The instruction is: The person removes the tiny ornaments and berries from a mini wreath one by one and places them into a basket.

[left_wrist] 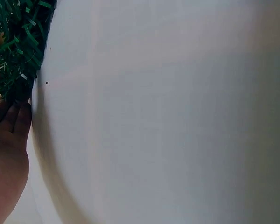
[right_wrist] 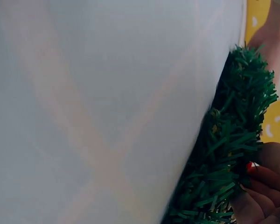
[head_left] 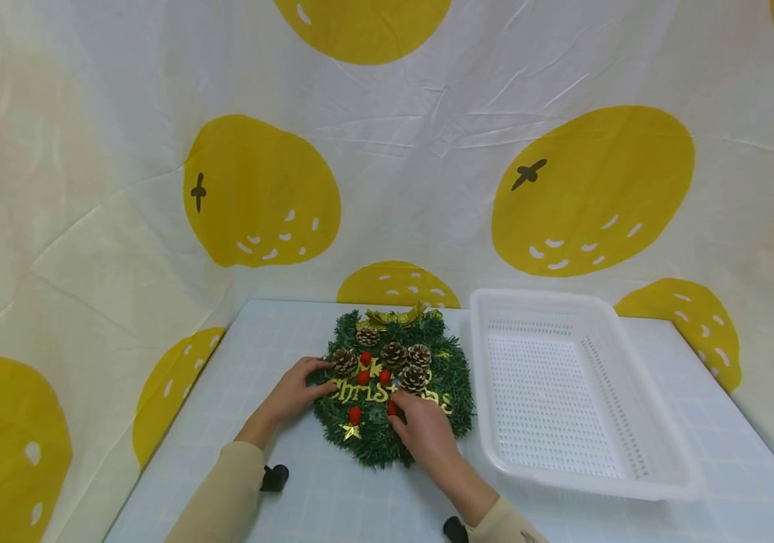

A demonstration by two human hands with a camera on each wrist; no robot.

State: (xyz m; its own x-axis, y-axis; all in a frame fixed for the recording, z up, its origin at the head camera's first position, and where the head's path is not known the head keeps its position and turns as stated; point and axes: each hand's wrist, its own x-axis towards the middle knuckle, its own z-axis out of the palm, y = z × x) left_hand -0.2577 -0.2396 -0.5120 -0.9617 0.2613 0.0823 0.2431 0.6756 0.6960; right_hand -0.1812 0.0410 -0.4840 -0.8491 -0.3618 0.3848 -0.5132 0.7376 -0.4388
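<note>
A green tinsel Christmas wreath lies on the table, with pine cones, red balls, a gold star and gold "Christmas" lettering. My left hand grips the wreath's left edge. In the left wrist view, fingers of that hand lie against the rim of the green tinsel. Over the lower right part, my right hand pinches a red ball at the wreath's face. Only a speck of red shows between the fingers in the right wrist view.
To the right of the wreath stands a white perforated plastic basket. A pale checked cloth covers the table. Behind it hangs a white curtain printed with yellow fruit. A gold ribbon tops the wreath.
</note>
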